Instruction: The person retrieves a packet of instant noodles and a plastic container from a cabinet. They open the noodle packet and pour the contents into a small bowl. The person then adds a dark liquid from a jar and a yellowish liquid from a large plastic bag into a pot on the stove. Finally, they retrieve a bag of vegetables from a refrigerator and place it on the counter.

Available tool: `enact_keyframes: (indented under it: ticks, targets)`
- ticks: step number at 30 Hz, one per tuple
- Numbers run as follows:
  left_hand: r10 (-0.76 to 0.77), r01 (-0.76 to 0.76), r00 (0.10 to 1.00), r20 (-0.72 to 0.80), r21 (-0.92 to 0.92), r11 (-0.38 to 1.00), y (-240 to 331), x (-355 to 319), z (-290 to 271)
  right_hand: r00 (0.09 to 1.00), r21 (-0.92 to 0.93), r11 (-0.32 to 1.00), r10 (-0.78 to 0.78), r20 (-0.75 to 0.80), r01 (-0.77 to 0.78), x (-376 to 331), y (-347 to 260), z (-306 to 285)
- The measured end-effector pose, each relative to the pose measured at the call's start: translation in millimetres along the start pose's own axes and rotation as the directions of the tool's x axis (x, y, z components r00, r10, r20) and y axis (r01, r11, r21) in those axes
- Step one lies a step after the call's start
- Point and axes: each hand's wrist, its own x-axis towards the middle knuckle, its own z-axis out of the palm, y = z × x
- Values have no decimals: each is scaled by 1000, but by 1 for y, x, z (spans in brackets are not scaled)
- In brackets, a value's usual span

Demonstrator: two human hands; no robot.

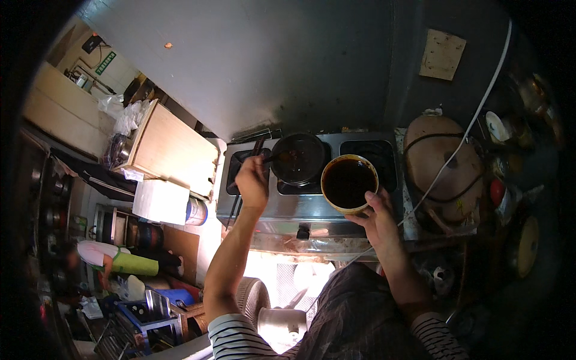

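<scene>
My left hand [252,182] is closed around a dark-handled utensil [276,158], whose far end reaches into a small dark pot [307,171] on the gas stove. I cannot make out the shape of that end. Long dark sticks [235,211] show beside the same hand; whether it grips them too is unclear. In my right hand [379,217] is a round bowl [343,210] with a yellowish rim, tilted slightly and full of dark brown liquid. My thumb rests at its rim and the fingers go underneath. The bowl is held over the stove, just right of the pot.
The steel two-burner stove [270,210] stands against a grey metal wall. Right of it lies a large round brown lid-like thing [441,156], crossed by a white cable [474,123]. A fan [255,300] stands below left. Farther left, a person in a green apron [135,262] bends over.
</scene>
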Motion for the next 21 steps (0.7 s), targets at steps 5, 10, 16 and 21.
enact_keyframes:
  ticks: [5, 10, 16, 21]
  targets:
    - [-460, 394, 887, -50, -438, 808, -39, 11, -4, 1000, 2, 1000, -9, -18, 9, -11, 0, -4]
    - [-410, 440, 881, 237, -731, 522, 40, 16, -64, 1000, -10, 1000, 10, -2, -10, -26, -4, -6]
    - [137, -8, 959, 249, -459, 888, 163, -18, -85, 998, 97, 993, 64, -24, -61, -51, -15, -21]
    - [548, -476, 747, 375, -274, 836, 236, -51, -68, 995, 146, 989, 49, -90, -35, -77, -29, -51]
